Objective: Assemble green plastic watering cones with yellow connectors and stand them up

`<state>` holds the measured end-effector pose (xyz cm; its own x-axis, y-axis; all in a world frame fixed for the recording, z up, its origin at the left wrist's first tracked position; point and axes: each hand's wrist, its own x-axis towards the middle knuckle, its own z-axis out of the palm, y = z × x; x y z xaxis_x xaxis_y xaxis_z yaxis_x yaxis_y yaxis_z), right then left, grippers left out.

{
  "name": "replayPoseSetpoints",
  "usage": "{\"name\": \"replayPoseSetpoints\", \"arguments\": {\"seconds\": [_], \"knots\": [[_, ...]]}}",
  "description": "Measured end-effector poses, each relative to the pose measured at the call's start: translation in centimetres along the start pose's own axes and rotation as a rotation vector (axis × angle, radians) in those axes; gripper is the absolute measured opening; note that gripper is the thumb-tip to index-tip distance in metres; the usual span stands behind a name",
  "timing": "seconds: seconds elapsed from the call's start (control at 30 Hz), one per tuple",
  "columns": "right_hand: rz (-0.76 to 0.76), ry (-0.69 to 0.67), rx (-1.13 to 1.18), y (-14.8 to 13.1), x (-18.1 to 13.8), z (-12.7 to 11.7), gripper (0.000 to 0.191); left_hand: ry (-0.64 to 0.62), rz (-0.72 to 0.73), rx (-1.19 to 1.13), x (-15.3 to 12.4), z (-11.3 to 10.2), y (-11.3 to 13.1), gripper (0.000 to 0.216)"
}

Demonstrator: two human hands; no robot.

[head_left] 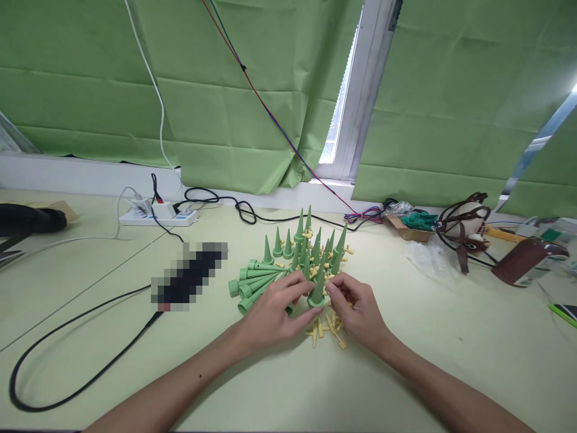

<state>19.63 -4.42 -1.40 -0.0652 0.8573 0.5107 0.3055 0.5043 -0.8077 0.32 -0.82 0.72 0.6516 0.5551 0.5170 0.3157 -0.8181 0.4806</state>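
Observation:
My left hand [280, 308] holds a green plastic watering spike [318, 291] upright, thumb and fingers around its wide collar. Close against that spike's right side, my right hand [359, 308] is pinched on a small yellow plastic valve, mostly covered by the fingertips. Loose yellow valves [333, 331] lie in a heap below and between my hands. Just beyond them, several green spikes [300, 230] stand point up, some with yellow valves sticking out of their sides. More green spikes [255, 282] lie on their sides left of the group, partly behind my left hand.
On the left of the table [406, 385] lie a blurred dark device with a black cable [85, 385] and a white power strip [157, 218]. At the right are a small cardboard box [408, 230], a clear plastic bag [430, 260] and a brown bottle [523, 261].

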Motion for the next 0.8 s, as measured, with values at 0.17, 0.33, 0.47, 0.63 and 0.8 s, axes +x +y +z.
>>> {"name": "replayPoseSetpoints", "arguments": {"seconds": [0.17, 0.33, 0.47, 0.63, 0.8], "knots": [[0.052, -0.014, 0.027, 0.2, -0.1, 0.0, 0.027, 0.017, 0.081, 0.038, -0.3, 0.2, -0.7, 0.023], [0.057, 0.004, 0.050, 0.2, 0.1, 0.0, 0.027, 0.030, 0.048, 0.062, -0.3, 0.3, -0.7, 0.026], [0.061, 0.047, 0.062, 0.3, 0.0, 0.0, 0.025, 0.054, -0.070, 0.021, -0.1, 0.3, -0.3, 0.028], [0.056, 0.124, 0.067, 0.4, -0.1, 0.1, 0.024, 0.072, -0.212, -0.060, 0.3, 0.0, 0.2, 0.012], [0.005, 0.174, 0.030, 0.4, -0.1, 0.1, 0.022, -0.058, -0.258, -0.142, 0.6, -0.3, 0.5, 0.038]]}}
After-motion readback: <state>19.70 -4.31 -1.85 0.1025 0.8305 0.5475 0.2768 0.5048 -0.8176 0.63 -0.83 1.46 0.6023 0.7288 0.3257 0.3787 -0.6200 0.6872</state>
